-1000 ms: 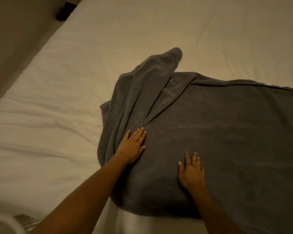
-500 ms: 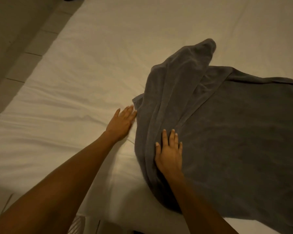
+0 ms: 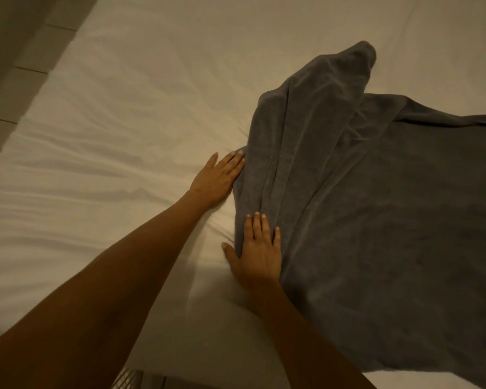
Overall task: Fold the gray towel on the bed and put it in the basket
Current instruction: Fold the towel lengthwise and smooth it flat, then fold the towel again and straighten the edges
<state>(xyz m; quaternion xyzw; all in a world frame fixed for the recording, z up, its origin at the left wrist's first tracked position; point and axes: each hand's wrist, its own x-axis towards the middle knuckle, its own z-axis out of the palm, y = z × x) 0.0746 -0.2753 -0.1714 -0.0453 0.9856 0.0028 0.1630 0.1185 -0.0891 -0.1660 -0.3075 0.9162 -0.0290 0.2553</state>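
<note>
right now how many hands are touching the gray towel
2: left hand with fingertips at the gray towel's left edge; right hand flat on its bunched near-left part.

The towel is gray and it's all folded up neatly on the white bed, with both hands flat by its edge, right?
Not quite. The head view shows the towel spread out and rumpled, not neatly folded. The rest holds: it is gray, on the white bed, with the left hand and right hand flat at its edge.

The soft gray terry towel (image 3: pixel 390 220) sprawls unfolded across the white-sheeted bed (image 3: pixel 124 122), bunched into long ridges on its left side, one corner peaking toward twelve o'clock.
</note>
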